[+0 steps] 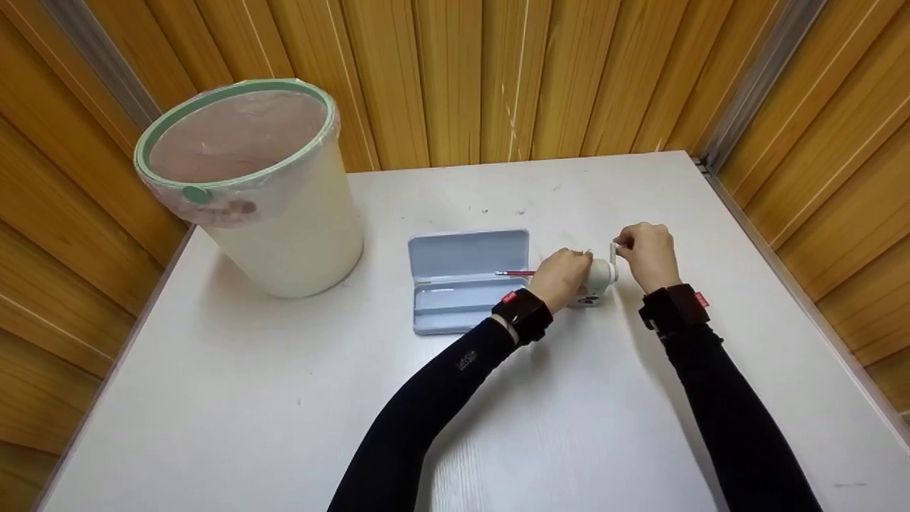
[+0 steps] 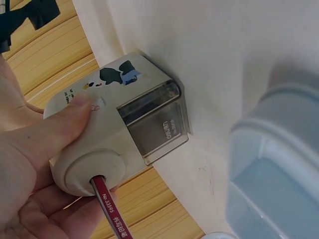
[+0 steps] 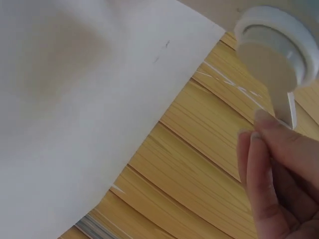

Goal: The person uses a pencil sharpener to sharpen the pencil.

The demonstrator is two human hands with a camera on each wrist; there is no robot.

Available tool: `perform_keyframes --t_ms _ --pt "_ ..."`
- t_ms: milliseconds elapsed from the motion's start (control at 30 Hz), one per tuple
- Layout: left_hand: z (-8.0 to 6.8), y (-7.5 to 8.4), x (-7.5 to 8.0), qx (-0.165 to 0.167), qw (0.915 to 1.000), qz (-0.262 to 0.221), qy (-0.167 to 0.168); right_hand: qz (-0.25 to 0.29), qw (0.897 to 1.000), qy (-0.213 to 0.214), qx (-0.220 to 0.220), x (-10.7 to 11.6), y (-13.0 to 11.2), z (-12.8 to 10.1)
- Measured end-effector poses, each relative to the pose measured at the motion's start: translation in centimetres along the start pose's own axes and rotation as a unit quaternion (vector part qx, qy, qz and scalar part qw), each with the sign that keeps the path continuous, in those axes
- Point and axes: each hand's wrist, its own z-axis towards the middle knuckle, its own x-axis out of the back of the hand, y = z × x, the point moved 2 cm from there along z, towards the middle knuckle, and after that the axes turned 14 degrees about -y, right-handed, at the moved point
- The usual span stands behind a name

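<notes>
Sharpener [image 1: 596, 284] sits on the white worktop [image 1: 284, 398] between my two hands, its cream body wrapped by my left hand [image 1: 561, 277], whose fingers curl round it. My right hand [image 1: 647, 252] is at the far end, fingers pinching the crank handle [image 1: 613, 250].

From the head view the sharpener is mostly hidden behind my left fingers, and only a short red stretch of pencil [image 1: 515, 273] shows, pointing away from them over the open blue pencil case [image 1: 466, 281] just beside my left hand. The bin [image 1: 284, 235] with its clear liner and green rim stands well apart, beyond the case.

The left wrist view gives what the head view cannot: my thumb [image 2: 65, 124] lies along the top of the sharpener [image 2: 119, 134], the red pencil [image 2: 107, 206] enters the round hole in its front face, and a smoky transparent shavings drawer [image 2: 157, 122] shows, along with a small cartoon print. A blurred corner of the case [image 2: 274, 189] lies close by.

The right wrist view alone shows the round white hub [image 3: 274, 45] of the crank, with the flat handle [image 3: 285, 107] running down into my fingertips [image 3: 271, 129], which close on it.
</notes>
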Motion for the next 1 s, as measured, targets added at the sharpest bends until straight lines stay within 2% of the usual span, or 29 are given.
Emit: perform_keyframes --t_ms 233,600,800,1000 --pt "-0.2 0.0 -0.2 -0.011 0.9998 0.015 0.008 0.007 0.999 -0.041 0.002 -1.5 1.3 1.0" --pt "0.0 -0.1 -0.4 -0.004 0.9991 0.037 0.020 0.014 0.996 -0.090 0.000 -2.0 1.8 1.4" --pt "0.0 -0.1 -0.3 0.003 0.9990 0.041 0.017 0.007 0.986 -0.164 0.006 -3.3 2.8 1.2" --pt "0.0 0.1 -0.3 0.008 0.9997 0.020 0.009 0.024 0.977 -0.214 0.006 -3.1 3.6 0.5"
